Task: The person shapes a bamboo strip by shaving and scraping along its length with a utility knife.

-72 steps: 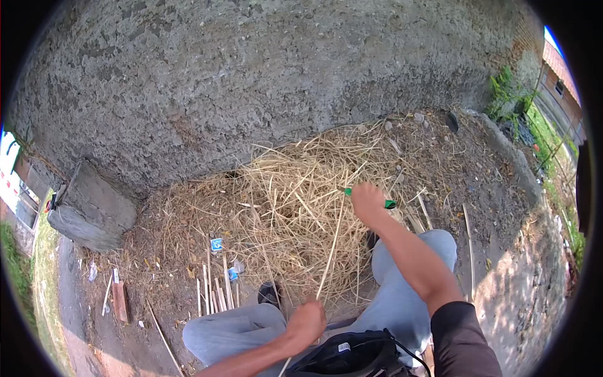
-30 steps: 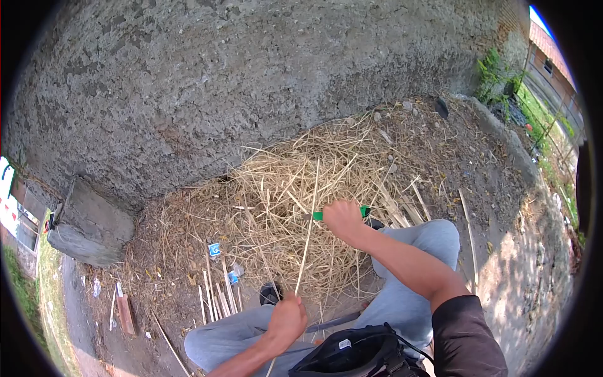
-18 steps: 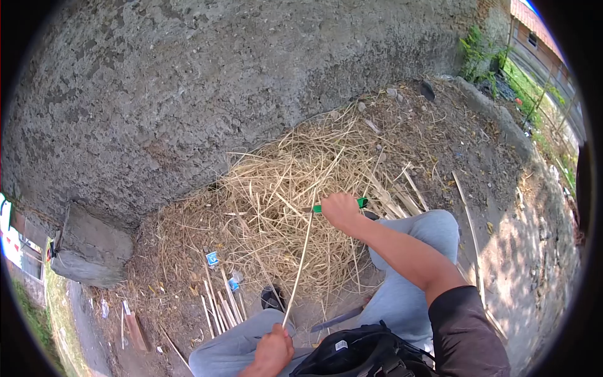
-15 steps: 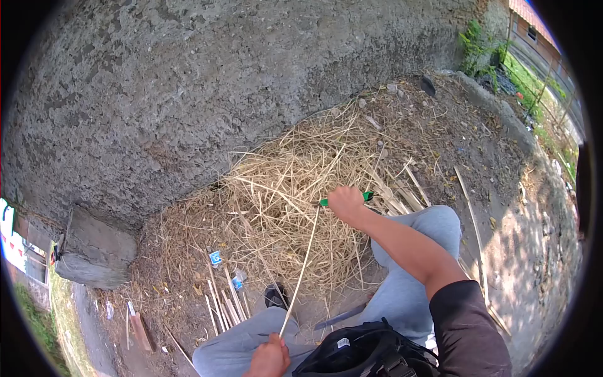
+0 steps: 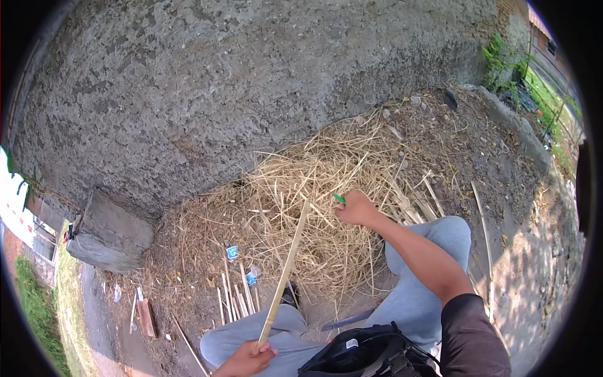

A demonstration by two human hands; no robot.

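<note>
My left hand, low in the view over my left leg, is closed around the lower end of a flat bamboo strip. The strip slants up and away, its broad pale face toward me and its far end over the pile of shavings. My right hand is a fist around a green-handled knife; most of the handle is hidden and I cannot make out the blade. A gap separates this hand from the strip's far end. Beneath both lies a heap of thin bamboo shavings.
A rough grey wall rises behind the heap. Several cut strips lie by my left foot, and split bamboo pieces by my right knee. A long dark blade rests between my legs, near a black bag. A concrete block stands left.
My right hand has moved slightly right and down, away from the strip. The strip has turned from its narrow edge to its broad face, and its tip no longer meets the knife.
</note>
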